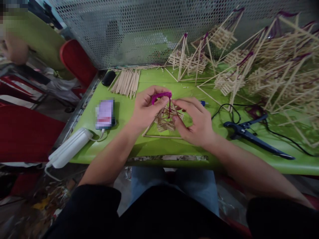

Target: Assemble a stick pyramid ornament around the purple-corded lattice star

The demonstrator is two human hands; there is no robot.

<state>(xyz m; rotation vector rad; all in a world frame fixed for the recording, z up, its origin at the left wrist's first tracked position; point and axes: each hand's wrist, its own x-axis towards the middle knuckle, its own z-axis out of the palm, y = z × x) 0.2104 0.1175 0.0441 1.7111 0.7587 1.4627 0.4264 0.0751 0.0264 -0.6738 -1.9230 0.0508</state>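
Note:
A small wooden stick frame (165, 122) with a stacked lattice of sticks inside stands on the green table, between my hands. My left hand (151, 104) pinches a magenta cord (160, 96) between thumb and fingers at the top of the frame. A strand of the cord hangs down toward the lattice. My right hand (193, 119) is at the frame's right side, thumb and fingers closed on a slanting stick near its top. The base sticks of the frame lie toward the table's front edge.
Loose sticks (126, 82), a black object (108, 78), a phone (104, 114) and a white power bank (71, 147) lie left. Several similar stick frames (229, 83) fill the right back. A dark blue cutter (256, 139) lies right. A person (37, 36) is at upper left.

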